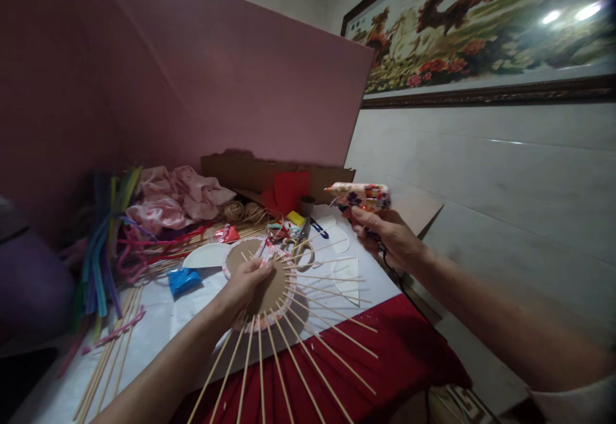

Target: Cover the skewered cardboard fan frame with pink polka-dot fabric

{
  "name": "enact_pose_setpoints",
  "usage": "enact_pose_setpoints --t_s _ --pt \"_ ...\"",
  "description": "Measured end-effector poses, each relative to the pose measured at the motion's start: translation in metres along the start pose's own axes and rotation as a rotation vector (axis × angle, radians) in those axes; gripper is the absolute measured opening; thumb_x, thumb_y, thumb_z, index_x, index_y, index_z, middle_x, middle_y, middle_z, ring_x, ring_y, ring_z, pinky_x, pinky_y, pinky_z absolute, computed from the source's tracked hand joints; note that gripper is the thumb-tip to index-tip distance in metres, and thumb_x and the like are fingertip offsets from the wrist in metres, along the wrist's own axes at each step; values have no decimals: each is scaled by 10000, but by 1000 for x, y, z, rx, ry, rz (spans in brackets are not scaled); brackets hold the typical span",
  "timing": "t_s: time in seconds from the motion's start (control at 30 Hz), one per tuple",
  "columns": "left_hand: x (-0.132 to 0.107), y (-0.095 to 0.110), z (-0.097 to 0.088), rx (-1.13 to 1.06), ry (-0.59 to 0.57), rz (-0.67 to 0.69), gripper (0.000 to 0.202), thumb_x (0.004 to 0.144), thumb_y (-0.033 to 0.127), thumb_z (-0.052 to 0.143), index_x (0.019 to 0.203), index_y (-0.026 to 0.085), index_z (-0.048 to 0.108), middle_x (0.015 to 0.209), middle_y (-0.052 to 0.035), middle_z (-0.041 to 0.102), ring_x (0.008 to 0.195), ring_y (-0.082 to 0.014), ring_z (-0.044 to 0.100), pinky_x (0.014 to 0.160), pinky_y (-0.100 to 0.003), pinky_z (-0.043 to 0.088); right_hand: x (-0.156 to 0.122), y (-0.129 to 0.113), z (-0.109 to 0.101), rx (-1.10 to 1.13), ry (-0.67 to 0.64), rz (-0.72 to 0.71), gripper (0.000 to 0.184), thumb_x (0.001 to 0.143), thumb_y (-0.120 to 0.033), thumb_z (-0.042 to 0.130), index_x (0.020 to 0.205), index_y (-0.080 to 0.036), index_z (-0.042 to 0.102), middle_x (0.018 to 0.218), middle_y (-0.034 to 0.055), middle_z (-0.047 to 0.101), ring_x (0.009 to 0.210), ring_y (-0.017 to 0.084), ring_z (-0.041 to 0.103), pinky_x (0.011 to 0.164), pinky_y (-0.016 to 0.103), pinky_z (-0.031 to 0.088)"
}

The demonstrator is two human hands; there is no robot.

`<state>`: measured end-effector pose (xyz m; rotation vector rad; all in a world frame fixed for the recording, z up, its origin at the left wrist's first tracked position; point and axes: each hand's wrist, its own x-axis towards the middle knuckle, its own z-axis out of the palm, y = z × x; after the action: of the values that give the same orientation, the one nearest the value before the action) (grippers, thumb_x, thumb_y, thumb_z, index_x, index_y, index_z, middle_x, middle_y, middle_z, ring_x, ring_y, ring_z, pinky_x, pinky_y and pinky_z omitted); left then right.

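A round cardboard disc (278,286) with several bamboo sticks (315,350) fanning out from its rim lies at the table's front. My left hand (245,283) rests on the disc with its fingers pressed down flat on the cardboard. My right hand (389,235) is raised to the right of the disc and is closed round the grip of a flower-patterned glue gun (359,195), whose nozzle points left. The gun's cord hangs down below that hand.
A red cloth (394,353) covers the table's front edge. Loose bamboo sticks (108,353), coloured pipe cleaners (103,238), pink fabric (178,196), twine balls (243,211), scissors (301,247), a blue packet (184,279) and red paper (289,192) crowd the back and left. A cardboard box (255,170) stands against the pink board.
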<state>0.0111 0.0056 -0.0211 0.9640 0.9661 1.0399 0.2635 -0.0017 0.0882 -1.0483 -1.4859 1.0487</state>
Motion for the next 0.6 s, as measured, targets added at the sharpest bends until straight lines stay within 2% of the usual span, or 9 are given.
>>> enact_pose_setpoints --t_s 0.07,0.13,0.17,0.2,0.27,0.33,0.43,0.53,0.6 --pt "2 8 -6 -32 27 -4 273 604 339 752 703 116 630 575 -58 670 466 -151 608 449 -221 452 -3 9 -22 -107 123 -45 338 740 -497 602 787 -164 572 529 -58 429 367 54 314 327 196 229" --pt "4 19 -15 -63 57 4 207 624 269 740 701 110 632 582 -65 680 469 -156 618 457 -222 470 -10 25 -47 -389 163 -57 344 759 -511 569 729 -168 570 478 -52 418 381 87 364 364 219 273" --pt "4 24 -20 -77 74 9 170 642 235 722 712 108 634 584 -66 684 468 -159 621 453 -222 474 -14 35 -58 -550 130 -63 332 773 -503 549 738 -174 578 482 -35 448 422 117 424 400 233 313" --pt "5 30 -25 -91 92 16 131 667 205 695 729 106 638 589 -67 688 474 -164 627 456 -225 482 -20 45 -66 -685 54 -66 288 794 -467 537 822 -186 591 558 -6 528 524 158 514 472 251 374" --pt "5 38 -33 -115 126 29 71 719 157 624 760 101 642 605 -72 696 495 -171 642 474 -231 504 -32 67 -76 -957 -26 -12 219 836 -388 478 924 -218 584 702 42 624 651 208 583 559 283 415" --pt "4 44 -39 -140 163 41 87 749 129 568 778 93 642 616 -78 701 509 -177 652 488 -238 520 -43 85 -75 -1156 -187 13 240 858 -280 408 1039 -205 545 917 85 652 783 230 610 673 318 437" --pt "2 48 -43 -177 175 61 127 756 119 547 824 83 647 659 -92 711 548 -197 668 521 -261 541 -53 101 -63 -1303 -329 -41 346 869 -220 348 1181 -149 479 1137 148 587 980 249 574 834 356 413" --pt "2 50 -44 -190 177 109 131 756 111 547 839 93 648 664 -75 711 550 -187 665 531 -256 542 -53 100 -52 -1367 -427 -36 399 889 -282 345 1228 -106 460 1110 172 583 982 254 562 846 352 411" --pt "2 52 -45 -195 191 133 119 748 106 559 827 97 647 643 -65 704 528 -173 654 519 -238 535 -47 92 -44 -1443 -394 -58 394 876 -294 383 1191 -92 505 1031 175 599 932 271 559 822 370 411"
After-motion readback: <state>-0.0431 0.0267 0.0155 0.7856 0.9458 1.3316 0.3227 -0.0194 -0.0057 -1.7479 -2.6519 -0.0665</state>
